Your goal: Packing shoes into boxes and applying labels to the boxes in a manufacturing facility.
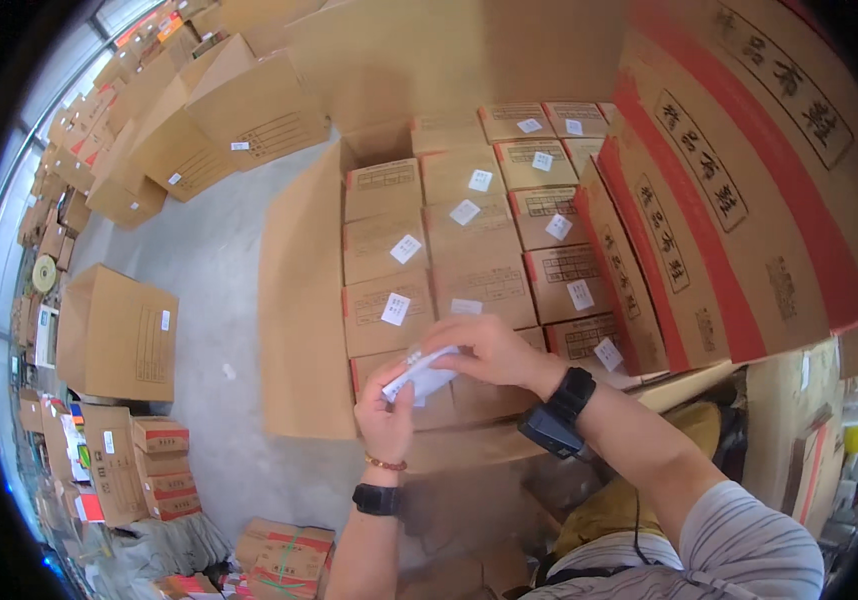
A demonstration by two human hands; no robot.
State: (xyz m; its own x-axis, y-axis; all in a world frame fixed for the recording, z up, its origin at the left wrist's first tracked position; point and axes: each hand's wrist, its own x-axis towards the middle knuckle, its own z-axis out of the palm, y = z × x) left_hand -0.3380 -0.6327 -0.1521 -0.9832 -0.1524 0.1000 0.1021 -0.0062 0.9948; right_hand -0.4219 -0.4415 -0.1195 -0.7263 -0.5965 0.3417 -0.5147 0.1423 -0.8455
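Note:
My left hand [386, 415] is closed around a small stack of white label paper [417, 376], its thumb pressed on the near side. Bent over the paper's upper right edge, my right hand [489, 350] pinches it between its fingers; the exact fingertip contact is partly hidden. Below both hands is a large open carton [299, 300] packed with rows of smaller brown boxes [382, 190]. Many of these boxes carry a white label [396, 308] stuck on at a slant. One label [466, 307] lies on a box just beyond my right hand.
Tall brown cartons with red stripes [689, 215] lean along the right. Open cartons [259, 110] stand at the far left, another carton [114, 335] on the grey floor [214, 270]. Small stacked boxes [167, 465] and a strapped bundle of flat cardboard [284, 555] lie at lower left.

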